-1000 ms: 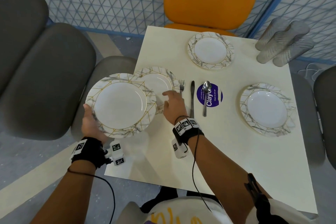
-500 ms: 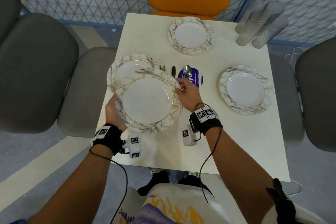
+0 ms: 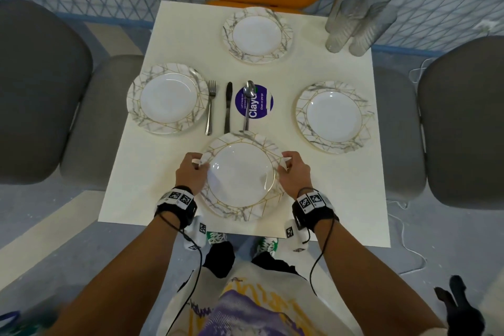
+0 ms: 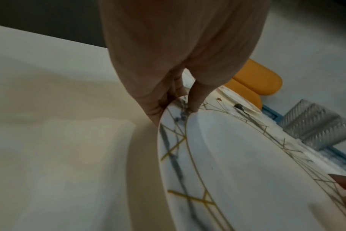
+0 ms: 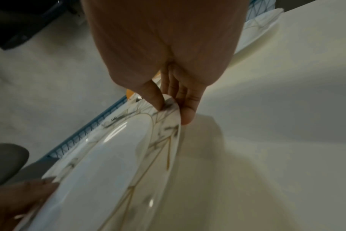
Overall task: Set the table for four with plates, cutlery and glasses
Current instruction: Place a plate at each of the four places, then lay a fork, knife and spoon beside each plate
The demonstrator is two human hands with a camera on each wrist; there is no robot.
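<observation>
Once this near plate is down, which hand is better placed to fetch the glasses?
Right, probably. The glasses stand at the table's far right corner, on the right hand's side. Both it and the left hand hold the near plate.

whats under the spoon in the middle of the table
The spoon lies across a round purple sticker on the table. Its handle covers part of the print.

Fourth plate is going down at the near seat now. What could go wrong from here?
1. The near plate, pinched at its rim by the left hand and right hand, has its far edge right at the ends of the knife and spoon; it may land on or push them.
2. It sits close to the table edge, so it could get knocked off.
</observation>
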